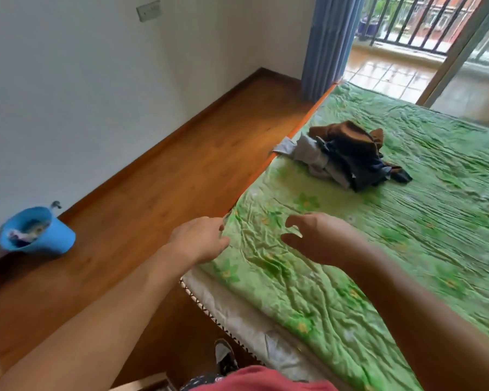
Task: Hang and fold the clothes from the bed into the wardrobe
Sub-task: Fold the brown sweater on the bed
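A heap of clothes (pixel 347 153) lies on the bed (pixel 424 210), near its left edge: brown, dark blue and pale grey pieces tangled together, with one grey piece hanging over the edge. The bed has a wrinkled green flowered sheet. My left hand (pixel 201 241) hovers at the bed's near left corner, fingers loosely bent, holding nothing. My right hand (pixel 319 238) is stretched out above the sheet with fingers spread and slightly curved, also empty. Both hands are well short of the heap. No wardrobe is in view.
A blue plastic bin (pixel 40 235) with scraps in it stands on the wooden floor (pixel 158 182) by the white wall at left. A blue curtain (pixel 328 43) and an open balcony door lie beyond the bed. My shoe (pixel 225 356) shows below.
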